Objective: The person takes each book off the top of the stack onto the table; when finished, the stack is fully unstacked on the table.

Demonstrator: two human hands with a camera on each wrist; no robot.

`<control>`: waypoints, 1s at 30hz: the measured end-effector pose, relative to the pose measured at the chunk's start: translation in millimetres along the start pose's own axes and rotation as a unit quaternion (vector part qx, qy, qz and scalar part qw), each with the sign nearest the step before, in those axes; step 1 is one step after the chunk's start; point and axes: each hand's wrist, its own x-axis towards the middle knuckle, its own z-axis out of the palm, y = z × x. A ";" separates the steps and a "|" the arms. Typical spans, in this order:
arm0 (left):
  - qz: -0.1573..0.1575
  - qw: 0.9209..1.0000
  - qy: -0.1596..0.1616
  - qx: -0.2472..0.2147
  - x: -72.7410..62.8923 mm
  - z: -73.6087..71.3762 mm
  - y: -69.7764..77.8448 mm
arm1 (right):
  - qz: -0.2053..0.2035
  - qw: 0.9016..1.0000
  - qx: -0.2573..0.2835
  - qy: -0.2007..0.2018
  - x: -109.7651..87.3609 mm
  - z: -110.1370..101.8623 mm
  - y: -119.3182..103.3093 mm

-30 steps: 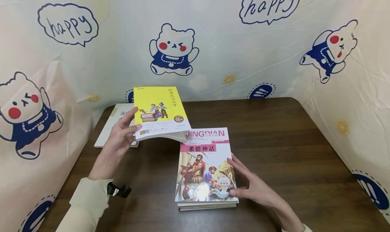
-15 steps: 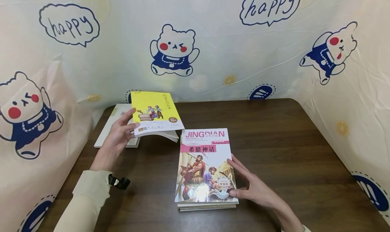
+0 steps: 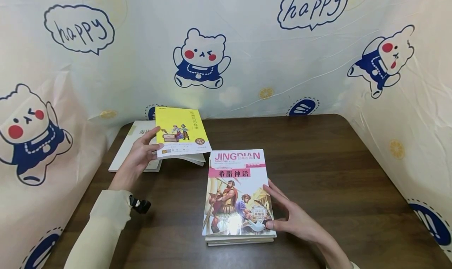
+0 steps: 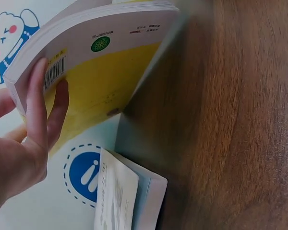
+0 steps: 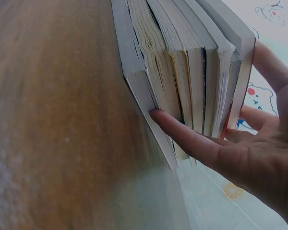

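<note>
My left hand (image 3: 138, 153) pinches a yellow paperback book (image 3: 181, 129) by its left edge, thumb on the cover and fingers underneath. The left wrist view shows its yellow and white back, with a barcode by my fingers. This book overlaps a white book (image 3: 123, 153) lying at the table's far left. My right hand (image 3: 300, 220) touches the right side of a stack of several books (image 5: 197, 81), its fingers extended against them. On top lies a book titled JINGDIAN (image 3: 234, 198), picturing a man in a red cape. The lower books are mostly hidden in the head view.
Everything sits on a dark brown wooden table (image 3: 310, 155). Behind and at both sides hangs a pale curtain (image 3: 247, 57) printed with bears and "happy" bubbles. A black strap with a small device (image 3: 140, 204) is on my left wrist.
Over the last second my left hand has moved the yellow book left and lower, away from the stack's top corner. The right hand and the stack stay in place.
</note>
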 end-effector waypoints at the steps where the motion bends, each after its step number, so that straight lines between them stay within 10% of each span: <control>1: -0.004 1.000 0.001 0.007 1.9 0.2 -0.2 | 0.006 1.000 0.004 -0.002 0.1 0.1 -0.4; 19: -0.052 0.983 -0.005 0.175 37.7 -8.8 -23.1 | 0.016 1.000 -0.003 0.002 -0.9 -0.1 -2.7; 30: -0.113 0.935 -0.005 0.336 49.4 -7.9 -39.5 | 0.005 1.000 -0.012 0.005 -0.5 0.3 -1.0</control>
